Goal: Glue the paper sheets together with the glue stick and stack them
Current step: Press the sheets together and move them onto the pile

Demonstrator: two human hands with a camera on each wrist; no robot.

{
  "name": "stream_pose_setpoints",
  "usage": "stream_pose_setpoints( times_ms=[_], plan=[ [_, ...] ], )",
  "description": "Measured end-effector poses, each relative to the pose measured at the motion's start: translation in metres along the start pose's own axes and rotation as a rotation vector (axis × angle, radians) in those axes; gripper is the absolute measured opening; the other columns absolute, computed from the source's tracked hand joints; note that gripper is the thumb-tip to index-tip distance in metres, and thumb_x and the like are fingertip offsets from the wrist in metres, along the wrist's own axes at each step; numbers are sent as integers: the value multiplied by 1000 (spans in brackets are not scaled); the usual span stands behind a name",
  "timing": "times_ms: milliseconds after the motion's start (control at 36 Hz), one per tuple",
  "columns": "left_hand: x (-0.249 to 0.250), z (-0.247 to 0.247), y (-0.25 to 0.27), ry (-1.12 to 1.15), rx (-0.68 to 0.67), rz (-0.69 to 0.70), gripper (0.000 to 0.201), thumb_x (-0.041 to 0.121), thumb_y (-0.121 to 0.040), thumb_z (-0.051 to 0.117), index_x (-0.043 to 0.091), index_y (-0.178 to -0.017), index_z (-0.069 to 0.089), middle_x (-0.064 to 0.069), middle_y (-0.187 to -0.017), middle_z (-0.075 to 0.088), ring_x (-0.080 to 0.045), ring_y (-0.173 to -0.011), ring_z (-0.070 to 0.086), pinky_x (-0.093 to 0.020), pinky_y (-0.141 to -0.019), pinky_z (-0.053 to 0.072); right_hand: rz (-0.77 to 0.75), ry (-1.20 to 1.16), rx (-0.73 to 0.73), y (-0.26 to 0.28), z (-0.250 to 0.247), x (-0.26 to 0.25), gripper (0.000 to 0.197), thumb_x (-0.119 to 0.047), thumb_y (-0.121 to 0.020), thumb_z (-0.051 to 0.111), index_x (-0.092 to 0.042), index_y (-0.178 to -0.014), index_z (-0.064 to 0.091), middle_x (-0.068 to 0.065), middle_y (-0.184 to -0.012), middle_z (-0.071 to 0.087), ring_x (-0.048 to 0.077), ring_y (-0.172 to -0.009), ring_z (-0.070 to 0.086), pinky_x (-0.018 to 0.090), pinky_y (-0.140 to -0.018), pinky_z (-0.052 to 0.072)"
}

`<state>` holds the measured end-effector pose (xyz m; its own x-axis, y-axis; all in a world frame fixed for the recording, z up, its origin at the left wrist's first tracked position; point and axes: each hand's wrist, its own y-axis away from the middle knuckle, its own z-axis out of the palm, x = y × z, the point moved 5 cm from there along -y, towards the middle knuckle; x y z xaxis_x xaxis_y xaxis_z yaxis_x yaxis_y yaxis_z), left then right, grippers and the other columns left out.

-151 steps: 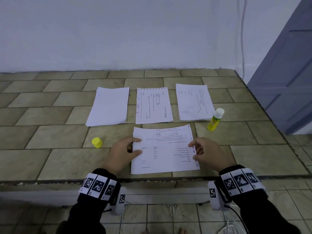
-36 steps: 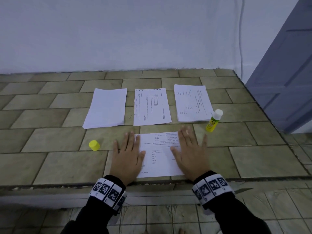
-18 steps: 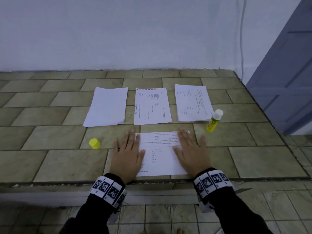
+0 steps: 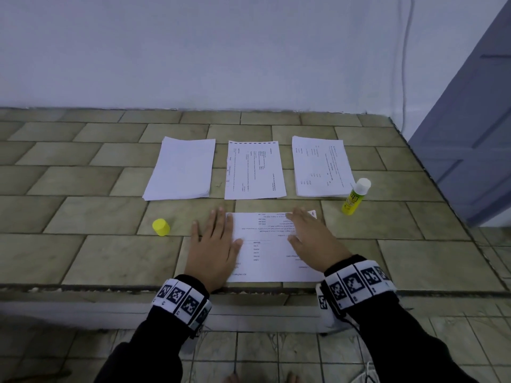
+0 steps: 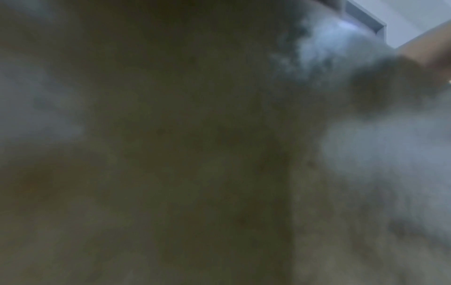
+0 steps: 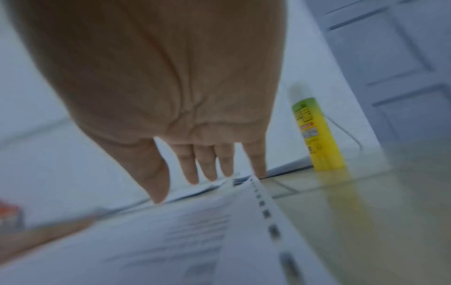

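The paper sheets (image 4: 272,250) lie at the tabletop's (image 4: 83,261) near edge under our hands. Our left hand (image 4: 214,246) stays flat on their left side; our right hand (image 4: 311,240), fingers straight, has lifted and drifted rightward since a second ago, so pressing seems finished. Beyond, three paper piles (image 4: 254,170) line the middle. The uncapped glue stick (image 4: 355,197) stands right, its cap (image 4: 161,227) left. No containers show.

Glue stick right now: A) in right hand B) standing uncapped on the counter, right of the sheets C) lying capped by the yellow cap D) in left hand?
B: the glue stick stands upright with its white tip bare; the yellow cap sits apart, left of the left hand.
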<state>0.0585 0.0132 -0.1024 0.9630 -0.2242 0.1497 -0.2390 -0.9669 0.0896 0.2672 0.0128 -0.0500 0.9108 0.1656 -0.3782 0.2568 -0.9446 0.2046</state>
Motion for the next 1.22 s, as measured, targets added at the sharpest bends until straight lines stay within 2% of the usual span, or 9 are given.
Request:
stream_pose_setpoints(
  times_ms=[194,389,583,694,778,889,1000,1111,1222],
  plan=[
    [0,-2,1,9,-15,-13,109,65,-74,-38,8,-157,4,-7,-165,-6,-18,-151,-11,-53,-121,-3,93,182,-56,-26,-8,7,55,-7,-95,42,-8,-148,25,10,-149,38,28,-135,37,42,-111,29],
    [1,-3,1,-10,-20,-15,114,66,-69,-43,9,-157,2,-6,-165,-6,-20,-152,-11,-53,-121,-4,120,367,-57,-33,-26,14,26,-11,-96,43,-11,-122,48,9,-125,50,25,-113,51,36,-92,44],
    [0,-2,2,37,19,-3,108,73,-74,-34,9,-156,-6,-6,-164,-14,-20,-152,-11,-51,-120,-7,133,208,-73,-35,-50,22,13,-7,-98,41,-12,-88,48,8,-99,55,20,-86,52,27,-72,43],
    [-1,-4,3,112,72,6,95,78,-77,-26,18,-150,-20,-5,-163,-19,-20,-151,-13,-49,-122,-6,106,105,-5,-37,-74,25,17,-3,-94,46,-9,-94,62,5,-99,60,19,-90,55,25,-77,42],
    [-3,-6,5,187,101,-4,96,80,-78,-20,21,-154,-16,-4,-164,-18,-18,-151,-13,-46,-122,-7,119,38,106,-43,-100,31,18,-3,-92,50,-7,-97,67,4,-99,61,16,-88,54,23,-76,41],
    [-2,-6,4,186,121,1,102,81,-80,-17,19,-159,2,-1,-166,-7,-17,-152,-7,-47,-122,-5,175,-195,263,-52,-129,37,11,-4,-92,55,-8,-95,64,5,-88,66,10,-61,63,8,-49,42],
    [-2,-6,5,172,112,-10,107,81,-77,-20,18,-158,6,1,-166,-4,-15,-152,-8,-46,-122,-8,256,-459,402,-69,-129,39,17,-3,-91,55,-10,-106,56,8,-90,66,0,-42,60,8,-36,36],
    [-1,-6,6,170,109,-26,108,81,-76,-20,19,-158,11,2,-166,-2,-12,-152,-9,-44,-122,-8,317,-539,418,-87,-111,33,13,0,-92,49,-11,-95,57,8,-95,65,2,-40,60,11,-38,40],
    [-2,-7,4,172,113,-36,108,80,-76,-20,19,-157,17,2,-166,1,-10,-151,-8,-43,-122,-9,368,-632,388,-103,-88,29,10,-2,-92,57,-7,-87,64,9,-102,69,24,-71,71,20,-61,57]
  ],
)
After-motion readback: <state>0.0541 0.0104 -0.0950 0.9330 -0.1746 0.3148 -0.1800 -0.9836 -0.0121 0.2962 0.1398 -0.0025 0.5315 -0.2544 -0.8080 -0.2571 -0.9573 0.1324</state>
